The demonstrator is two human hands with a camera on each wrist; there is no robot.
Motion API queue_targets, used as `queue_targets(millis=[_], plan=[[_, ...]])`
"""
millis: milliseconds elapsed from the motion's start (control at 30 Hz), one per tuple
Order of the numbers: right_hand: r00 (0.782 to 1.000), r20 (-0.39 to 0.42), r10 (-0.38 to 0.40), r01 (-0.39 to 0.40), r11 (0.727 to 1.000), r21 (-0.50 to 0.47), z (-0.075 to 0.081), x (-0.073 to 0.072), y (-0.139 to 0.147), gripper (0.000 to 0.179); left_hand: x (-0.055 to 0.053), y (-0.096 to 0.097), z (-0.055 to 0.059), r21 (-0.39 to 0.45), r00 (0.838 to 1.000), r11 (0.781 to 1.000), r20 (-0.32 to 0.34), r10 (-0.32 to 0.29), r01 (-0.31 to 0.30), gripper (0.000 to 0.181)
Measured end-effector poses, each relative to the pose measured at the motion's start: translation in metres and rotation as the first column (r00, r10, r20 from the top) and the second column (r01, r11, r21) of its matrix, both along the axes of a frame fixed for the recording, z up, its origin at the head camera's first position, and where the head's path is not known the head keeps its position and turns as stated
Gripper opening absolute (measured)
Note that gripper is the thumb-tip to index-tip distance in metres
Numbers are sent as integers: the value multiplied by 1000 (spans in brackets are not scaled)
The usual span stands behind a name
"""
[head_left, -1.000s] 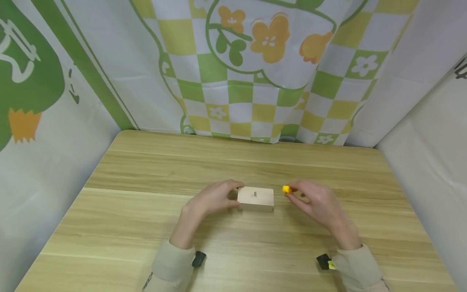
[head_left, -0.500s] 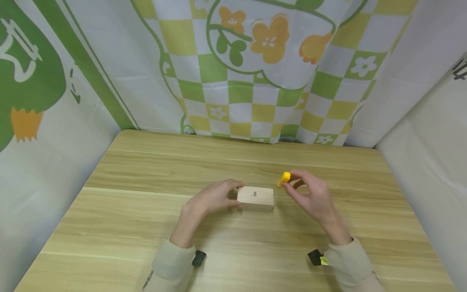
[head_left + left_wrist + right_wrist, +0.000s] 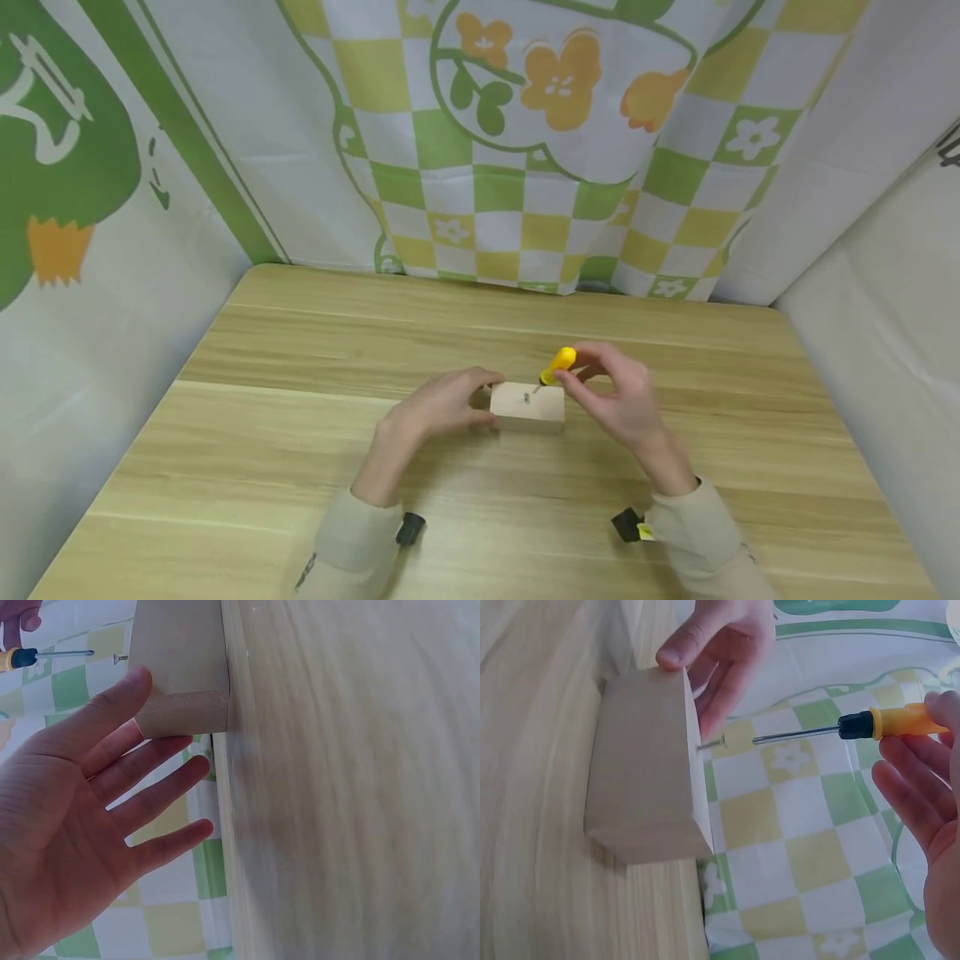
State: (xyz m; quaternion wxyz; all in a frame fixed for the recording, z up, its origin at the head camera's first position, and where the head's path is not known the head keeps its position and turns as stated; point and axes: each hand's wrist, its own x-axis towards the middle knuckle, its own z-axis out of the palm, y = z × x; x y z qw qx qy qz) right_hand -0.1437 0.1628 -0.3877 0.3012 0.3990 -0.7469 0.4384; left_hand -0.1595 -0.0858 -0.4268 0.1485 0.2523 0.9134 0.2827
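Observation:
A pale wooden block [image 3: 528, 410] lies on the table, a screw [image 3: 713, 742] standing part-way out of its top face. My left hand [image 3: 438, 404] holds the block's left end between thumb and fingers; in the left wrist view its other fingers [image 3: 161, 791] spread beside the end. Above the block, my right hand [image 3: 618, 396] pinches a yellow-handled screwdriver [image 3: 559, 365] with a black collar and a metal shaft. The shaft slants down toward the screw. In the right wrist view a small gap shows between the screwdriver's tip [image 3: 757, 741] and the screw head.
The wood-grain table [image 3: 300, 350] spreads around both hands. A curtain with green, yellow and white checks [image 3: 498, 187] hangs along its back edge. White printed sheets [image 3: 892, 333] stand at the sides. Small black devices [image 3: 410, 529] sit at both sleeve cuffs.
My right hand has moved left with the screwdriver, from beside the block to over it. The screwdriver has turned from end-on to slanting tip-down. My left hand and the block stay in place.

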Motion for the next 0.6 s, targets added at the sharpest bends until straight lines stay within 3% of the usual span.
queue_targets(millis=[167, 300, 433, 600], plan=[[999, 44, -1, 0, 1000, 25, -5, -2, -7, 34, -1, -1, -1, 11, 1000, 1000, 0, -2, 2, 59], [991, 127, -37, 31, 998, 51, -6, -2, -9, 35, -1, -1, -1, 6, 1000, 1000, -8, -9, 9, 59], [966, 249, -72, 54, 995, 79, -1, -2, -9, 30, -2, -3, -2, 27, 1000, 999, 3, -21, 21, 59], [930, 359, -73, 17, 988, 156, 8, -3, -11, 24, -5, -6, -5, 57, 999, 998, 36, -22, 19, 59]])
